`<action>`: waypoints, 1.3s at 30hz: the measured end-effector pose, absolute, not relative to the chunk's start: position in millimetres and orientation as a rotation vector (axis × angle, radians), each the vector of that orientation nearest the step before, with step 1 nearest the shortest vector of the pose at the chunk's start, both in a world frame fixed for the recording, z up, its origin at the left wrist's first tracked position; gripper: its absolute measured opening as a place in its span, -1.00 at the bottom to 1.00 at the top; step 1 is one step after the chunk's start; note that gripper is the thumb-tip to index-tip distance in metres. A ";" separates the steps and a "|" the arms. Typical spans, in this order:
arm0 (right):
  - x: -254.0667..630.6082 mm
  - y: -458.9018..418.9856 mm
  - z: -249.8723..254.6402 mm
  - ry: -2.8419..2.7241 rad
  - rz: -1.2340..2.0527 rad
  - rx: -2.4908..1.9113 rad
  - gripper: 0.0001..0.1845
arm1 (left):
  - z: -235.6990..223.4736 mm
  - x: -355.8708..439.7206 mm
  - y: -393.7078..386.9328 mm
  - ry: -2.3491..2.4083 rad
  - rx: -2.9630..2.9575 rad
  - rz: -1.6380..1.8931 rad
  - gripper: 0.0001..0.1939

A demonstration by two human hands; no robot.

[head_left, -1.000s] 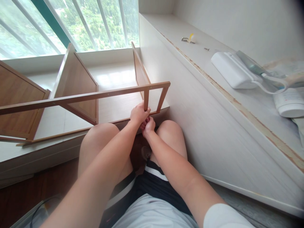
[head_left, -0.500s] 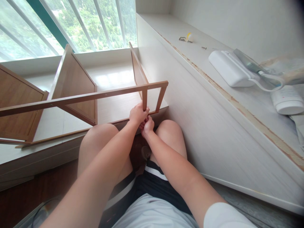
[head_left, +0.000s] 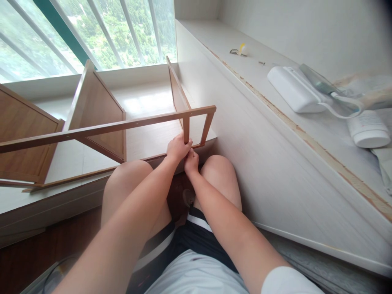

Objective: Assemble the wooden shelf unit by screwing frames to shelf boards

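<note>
A brown wooden shelf frame with upright slatless panels stands before the window. My left hand is wrapped round the lower end of a short wooden post near the frame's right end. Just below it, my right hand is closed at the underside of the bottom rail, close against the left fingers. Whatever the right fingers hold is hidden. One wood panel leans between the rails left of my hands, and a narrower panel stands behind them.
On the white ledge at right lie small metal hardware, a screw, a white case and a white bottle. The ledge's edge is chipped. My knees flank my hands, and a barred window is beyond.
My right hand has turned slightly and its fingers are curled more tightly. The left hand keeps its grip on the post. The view has shifted a little.
</note>
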State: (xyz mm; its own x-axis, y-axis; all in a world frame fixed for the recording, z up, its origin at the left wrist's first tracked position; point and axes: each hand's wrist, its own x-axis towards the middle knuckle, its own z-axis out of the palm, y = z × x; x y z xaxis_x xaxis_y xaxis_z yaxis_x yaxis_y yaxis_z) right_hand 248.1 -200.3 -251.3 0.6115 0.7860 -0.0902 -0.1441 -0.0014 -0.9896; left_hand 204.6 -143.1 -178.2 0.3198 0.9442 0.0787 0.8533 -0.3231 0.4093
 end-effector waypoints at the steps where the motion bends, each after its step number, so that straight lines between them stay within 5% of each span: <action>1: 251.9 -202.2 -251.9 -0.685 0.762 -1.438 -0.52 | -178.4 204.4 -143.2 1.615 2.302 0.444 -0.61; 12: 273.5 -216.8 -238.9 -0.982 0.685 -1.888 -0.70 | -171.2 203.3 -146.4 1.611 2.259 0.413 -0.64; 19: 263.6 -208.1 -244.5 -0.764 0.896 -1.455 -0.52 | -176.6 200.8 -144.8 1.580 2.291 0.467 -0.62; 29: 258.8 -211.2 -226.1 -0.128 1.587 -0.812 -0.61 | -164.6 201.9 -149.9 1.596 2.237 0.448 -0.67; 39: 256.8 -213.1 -230.5 -0.077 1.476 -0.913 -0.60 | -162.6 200.1 -150.5 1.584 2.241 0.437 -0.66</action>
